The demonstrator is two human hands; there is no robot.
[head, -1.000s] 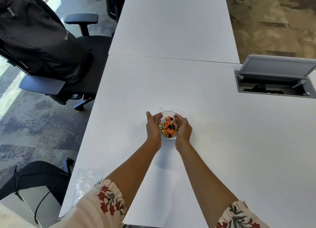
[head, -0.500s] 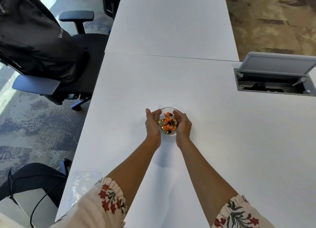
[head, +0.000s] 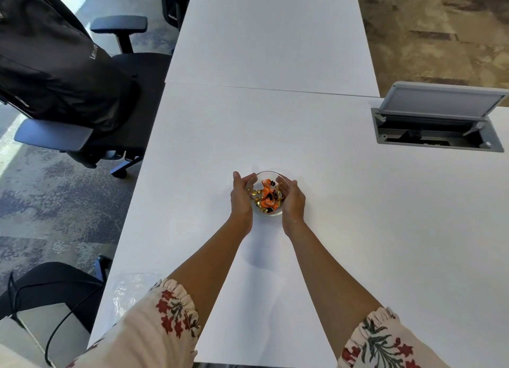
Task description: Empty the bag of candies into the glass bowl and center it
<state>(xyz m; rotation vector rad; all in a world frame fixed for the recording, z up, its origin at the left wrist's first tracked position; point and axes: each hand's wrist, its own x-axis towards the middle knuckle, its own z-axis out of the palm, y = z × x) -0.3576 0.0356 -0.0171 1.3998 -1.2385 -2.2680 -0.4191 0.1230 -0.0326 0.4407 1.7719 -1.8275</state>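
Head view: glass bowl (head: 268, 212) slightly farther forward.

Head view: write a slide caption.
Both hands, left and right, cup a glass bowl of candies on a white table.

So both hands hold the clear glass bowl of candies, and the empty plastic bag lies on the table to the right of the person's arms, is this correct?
Not quite. The head view shows the crumpled clear plastic bag at the table's near left edge, left of the arms. The rest holds: left hand and right hand cup the clear glass bowl of orange and gold wrapped candies.
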